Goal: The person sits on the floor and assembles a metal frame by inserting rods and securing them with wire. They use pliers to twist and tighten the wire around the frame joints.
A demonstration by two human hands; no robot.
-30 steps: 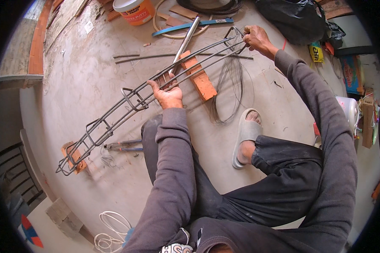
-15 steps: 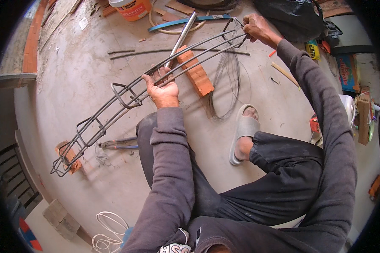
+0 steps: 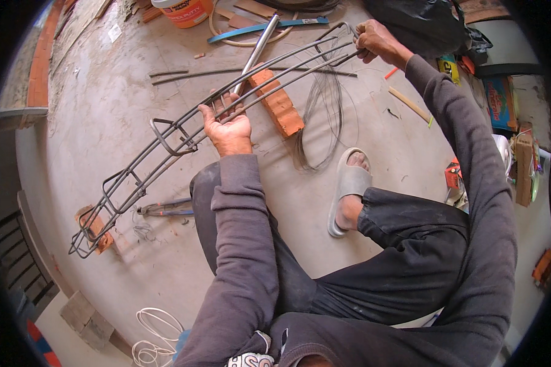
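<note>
A long cage of steel rods with square stirrups [image 3: 165, 144] stretches from lower left to upper right above a concrete floor. My left hand [image 3: 228, 125] grips its rods near the middle. My right hand [image 3: 376, 41] holds the far right end of the cage. The cage's left end rests on a red brick [image 3: 95, 227]. Another red brick [image 3: 277, 102] lies under the cage's middle. A coil of thin binding wire [image 3: 324, 116] lies on the floor beside that brick.
A metal pipe [image 3: 257, 50] and a blue-handled tool [image 3: 266, 27] lie beyond the cage, near an orange bucket [image 3: 183, 9]. Pliers [image 3: 165, 209] rest by my left knee. My sandalled foot [image 3: 348, 183] is to the right. White cable [image 3: 156, 333] coils at bottom left.
The cage has shifted toward the left and nearer in the picture, and both hands moved along with it, keeping their hold.
</note>
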